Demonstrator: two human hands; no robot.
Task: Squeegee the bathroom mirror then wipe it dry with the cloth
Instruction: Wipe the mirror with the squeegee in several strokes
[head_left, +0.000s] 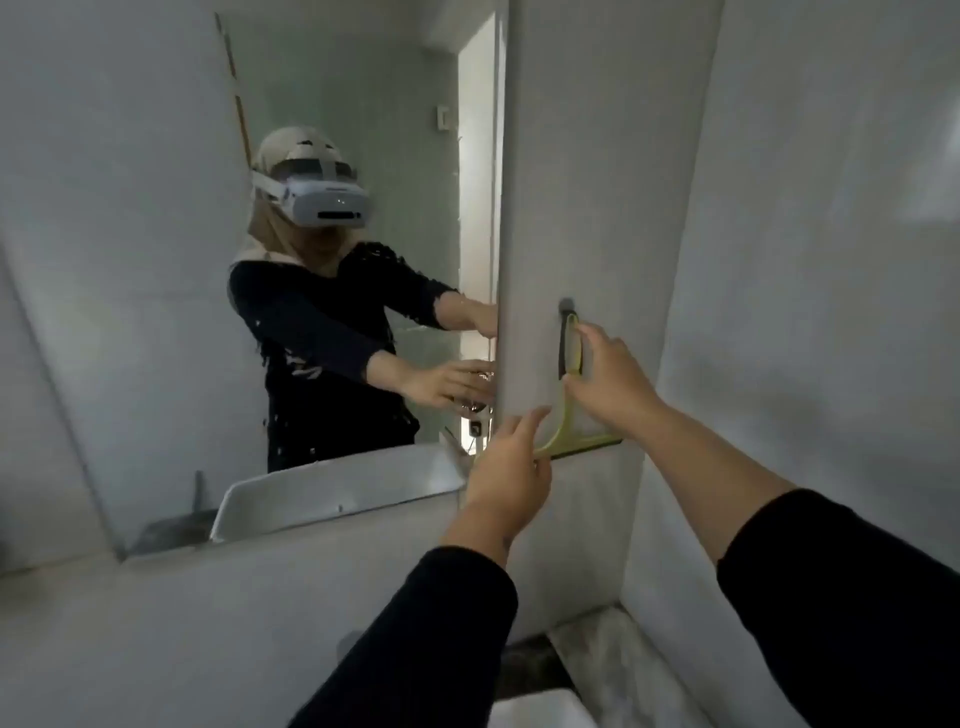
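Yellow-green squeegee (566, 415) hangs against the white wall just right of the mirror (291, 312), handle at a dark hook (565, 305). Right hand (608, 382) pinches the handle; left hand (511, 470) holds the blade's left end.

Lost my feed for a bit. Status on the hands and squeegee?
Right hand grip on yellow-green plastic squeegee, hung on dark wall hook. Left hand at its blade end. Mirror untouched. No cloth in view.

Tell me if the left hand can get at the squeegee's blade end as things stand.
Probably yes: the left hand is already at the blade end of the squeegee, nothing between them, while the right hand pinches its handle by the hook.
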